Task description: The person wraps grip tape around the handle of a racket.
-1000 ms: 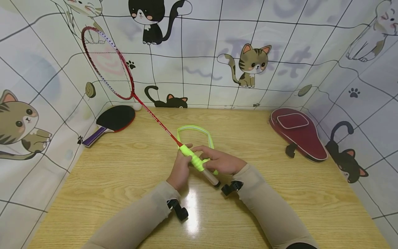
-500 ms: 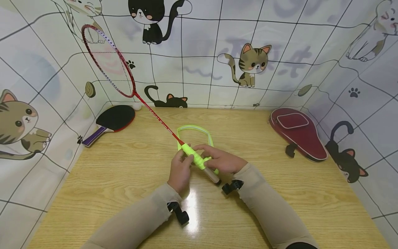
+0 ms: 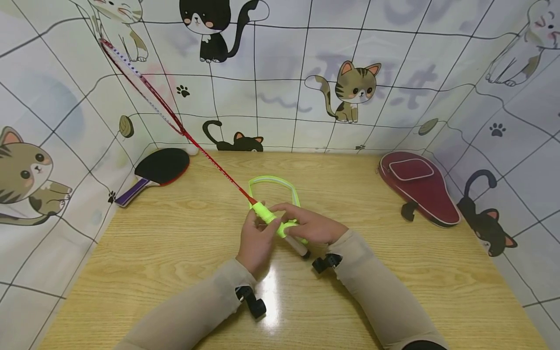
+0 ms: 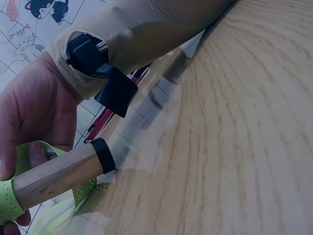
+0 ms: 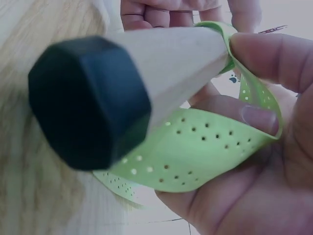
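A red badminton racket (image 3: 218, 167) slants up to the left, its head raised off the table and almost edge-on. Bright yellow-green perforated overgrip tape (image 3: 264, 212) covers the upper handle, while the lower wooden handle (image 4: 58, 178) is bare down to its black butt cap (image 5: 88, 103). My left hand (image 3: 257, 245) grips the wrapped part, thumb on top. On the other side, my right hand (image 3: 317, 226) pinches the tape where it meets the bare wood. In the right wrist view, a loose fold of tape (image 5: 205, 142) passes round my right fingers. The tape's free length loops onto the table behind the hands.
A table tennis bat (image 3: 164, 165) with a purple handle lies at the back left, a white ball (image 3: 192, 149) beside it. A dark red bat case (image 3: 420, 187) lies at the right. Cat-patterned cloth walls (image 3: 280, 97) border the wooden table (image 3: 175, 233).
The racket has turned about its shaft, so its head went from showing its oval face to nearly edge-on. My left thumb has shifted right over the handle. The right hand has barely moved.
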{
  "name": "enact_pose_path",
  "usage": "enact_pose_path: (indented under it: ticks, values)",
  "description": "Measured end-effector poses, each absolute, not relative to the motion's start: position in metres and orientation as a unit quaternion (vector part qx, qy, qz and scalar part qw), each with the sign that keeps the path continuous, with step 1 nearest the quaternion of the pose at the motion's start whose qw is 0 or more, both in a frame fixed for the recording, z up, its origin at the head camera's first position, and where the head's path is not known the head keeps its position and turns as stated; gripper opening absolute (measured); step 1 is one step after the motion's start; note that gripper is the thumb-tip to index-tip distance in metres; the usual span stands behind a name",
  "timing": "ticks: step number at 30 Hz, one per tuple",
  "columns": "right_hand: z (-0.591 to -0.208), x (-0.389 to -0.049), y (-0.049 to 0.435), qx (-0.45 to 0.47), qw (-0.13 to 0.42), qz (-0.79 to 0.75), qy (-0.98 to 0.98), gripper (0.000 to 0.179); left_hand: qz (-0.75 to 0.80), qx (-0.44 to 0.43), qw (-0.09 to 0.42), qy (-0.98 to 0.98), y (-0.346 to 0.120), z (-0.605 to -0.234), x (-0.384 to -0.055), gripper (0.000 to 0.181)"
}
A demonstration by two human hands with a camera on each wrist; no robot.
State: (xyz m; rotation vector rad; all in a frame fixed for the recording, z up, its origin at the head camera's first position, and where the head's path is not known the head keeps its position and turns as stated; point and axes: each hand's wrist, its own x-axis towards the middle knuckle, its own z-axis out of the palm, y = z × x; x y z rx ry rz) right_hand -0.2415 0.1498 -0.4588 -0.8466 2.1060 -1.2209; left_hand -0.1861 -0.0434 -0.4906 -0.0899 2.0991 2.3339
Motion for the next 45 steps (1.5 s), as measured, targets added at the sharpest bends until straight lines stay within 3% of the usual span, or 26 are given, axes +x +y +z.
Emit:
enact_pose_path:
  ticks: [26, 36, 45]
  values:
    - [-0.4586, -0.2413, 0.1486, -0.311, 0.27, -0.466, 0.783, 0.066, 0.747, -0.021, 0.022, 0.664, -0.0463, -0.4898, -0.1889, 0.074]
    - [-0.4589, -0.2414, 0.1468, -0.338, 0.224, -0.426, 0.808, 0.068, 0.725, -0.017, 0.028, 0.688, -0.0475, -0.492, -0.1899, 0.074]
    - [-0.4595, -0.2421, 0.1475, -0.342, 0.241, -0.45, 0.789, 0.07, 0.707, -0.012, 0.029, 0.706, -0.0482, -0.4932, -0.1914, 0.073]
